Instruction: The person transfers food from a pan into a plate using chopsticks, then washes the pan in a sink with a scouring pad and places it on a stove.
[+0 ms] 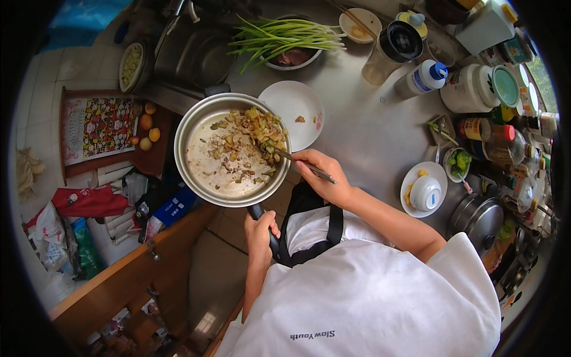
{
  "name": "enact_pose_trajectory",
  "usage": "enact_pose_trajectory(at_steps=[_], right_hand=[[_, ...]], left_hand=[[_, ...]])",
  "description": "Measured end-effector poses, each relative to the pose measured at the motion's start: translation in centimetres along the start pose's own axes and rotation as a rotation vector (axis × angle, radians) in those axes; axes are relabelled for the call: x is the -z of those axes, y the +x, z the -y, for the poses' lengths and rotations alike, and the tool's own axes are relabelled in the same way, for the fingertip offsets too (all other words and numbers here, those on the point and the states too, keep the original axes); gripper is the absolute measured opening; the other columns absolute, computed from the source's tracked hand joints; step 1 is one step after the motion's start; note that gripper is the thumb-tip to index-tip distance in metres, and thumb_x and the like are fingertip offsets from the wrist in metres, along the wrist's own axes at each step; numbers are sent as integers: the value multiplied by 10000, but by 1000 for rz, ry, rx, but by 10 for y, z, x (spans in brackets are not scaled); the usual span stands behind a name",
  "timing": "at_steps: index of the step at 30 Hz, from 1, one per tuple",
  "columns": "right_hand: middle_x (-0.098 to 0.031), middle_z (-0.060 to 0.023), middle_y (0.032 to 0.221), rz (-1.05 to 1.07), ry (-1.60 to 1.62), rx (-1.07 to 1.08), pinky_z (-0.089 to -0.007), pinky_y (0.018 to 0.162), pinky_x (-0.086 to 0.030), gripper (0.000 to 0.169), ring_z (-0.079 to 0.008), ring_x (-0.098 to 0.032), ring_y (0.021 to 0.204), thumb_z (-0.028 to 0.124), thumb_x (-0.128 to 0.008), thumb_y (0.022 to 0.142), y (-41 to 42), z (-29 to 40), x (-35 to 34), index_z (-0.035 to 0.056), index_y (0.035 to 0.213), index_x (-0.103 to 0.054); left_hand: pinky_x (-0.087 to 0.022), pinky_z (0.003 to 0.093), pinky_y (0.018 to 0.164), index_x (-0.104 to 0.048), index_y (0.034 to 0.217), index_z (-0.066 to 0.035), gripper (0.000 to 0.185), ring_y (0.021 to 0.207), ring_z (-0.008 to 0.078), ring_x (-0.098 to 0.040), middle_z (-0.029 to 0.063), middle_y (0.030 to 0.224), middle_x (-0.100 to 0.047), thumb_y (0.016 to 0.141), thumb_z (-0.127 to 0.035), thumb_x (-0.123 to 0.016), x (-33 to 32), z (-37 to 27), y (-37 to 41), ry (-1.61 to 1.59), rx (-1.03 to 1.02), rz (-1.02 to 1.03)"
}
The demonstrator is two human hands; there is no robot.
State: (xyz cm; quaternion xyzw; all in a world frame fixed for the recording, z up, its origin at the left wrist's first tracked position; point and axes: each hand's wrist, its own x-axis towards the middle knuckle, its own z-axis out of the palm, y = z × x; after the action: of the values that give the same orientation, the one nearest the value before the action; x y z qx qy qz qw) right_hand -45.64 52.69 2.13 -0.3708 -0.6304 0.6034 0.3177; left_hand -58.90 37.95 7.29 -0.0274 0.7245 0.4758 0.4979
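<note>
My left hand (260, 230) grips the black handle (273, 244) of a steel pan (195, 193), which is held up in front of me. Cooked chopped food (263, 129), yellowish-brown with green bits, is heaped against the pan's right side, and scraps are scattered over its bottom. Between the fingers of my right hand (328, 174) is a slim metal utensil (319, 171), its tip in the food; its exact kind is hidden. A white plate (285, 96) lies on the counter, partly behind the pan's rim, with a few food scraps on it.
Scallions (285, 38) lie across a bowl of raw meat (292, 58), beside the sink (209, 53). Bottles and jars (473, 89) crowd the counter's right side, near a lidded pot (475, 218) and a plate with an upturned bowl (426, 194). A wooden door (129, 267) stands at lower left.
</note>
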Motion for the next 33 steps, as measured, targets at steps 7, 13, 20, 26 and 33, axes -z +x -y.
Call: enact_pose_trajectory(at_steps=[7, 13, 20, 26, 33], right_hand=[[-650, -83, 723, 63, 267, -295, -276, 616, -481, 178, -129, -609, 662, 152, -584, 893, -8, 33, -4, -24, 875, -582], [-638, -129, 763, -41, -21, -40, -320, 590, -477, 101, -272, -591, 623, 91, -608, 849, 14, -4, 10, -6, 875, -609], [-620, -111, 781, -114, 43, 29, -302, 603, -485, 92, -221, -612, 668, 50, -594, 848, -4, 10, 22, -8, 905, -637], [-620, -121, 893, 87, 135, 368, -327, 663, -508, 122, -270, -619, 755, 33, -604, 841, 1, 46, -30, 2, 959, -598], [-582, -127, 966, -54, -73, 432, -357, 626, -509, 184, -315, -606, 781, 41, -601, 811, 17, 3, -33, 35, 986, -544]], left_hand=[[-389, 261, 413, -419, 812, -43, 141, 436, 103, -426, 13, 570, -421, 803, -34, -559, -5, -4, 0, 32, -11, -4], [-392, 260, 417, -418, 830, -42, 143, 442, 104, -431, 15, 575, -424, 808, -37, -558, -7, -8, -6, 45, -4, 0], [-389, 258, 417, -414, 842, -47, 154, 442, 104, -432, 15, 585, -429, 812, -49, -565, -7, -8, -6, 60, -14, -11], [-382, 260, 420, -411, 846, -55, 160, 443, 110, -437, 19, 583, -437, 814, -55, -568, -13, -19, -6, 42, 30, 29], [-379, 261, 422, -416, 857, -61, 160, 442, 125, -439, 25, 579, -441, 813, -62, -570, -13, -15, -5, 78, 40, 8]])
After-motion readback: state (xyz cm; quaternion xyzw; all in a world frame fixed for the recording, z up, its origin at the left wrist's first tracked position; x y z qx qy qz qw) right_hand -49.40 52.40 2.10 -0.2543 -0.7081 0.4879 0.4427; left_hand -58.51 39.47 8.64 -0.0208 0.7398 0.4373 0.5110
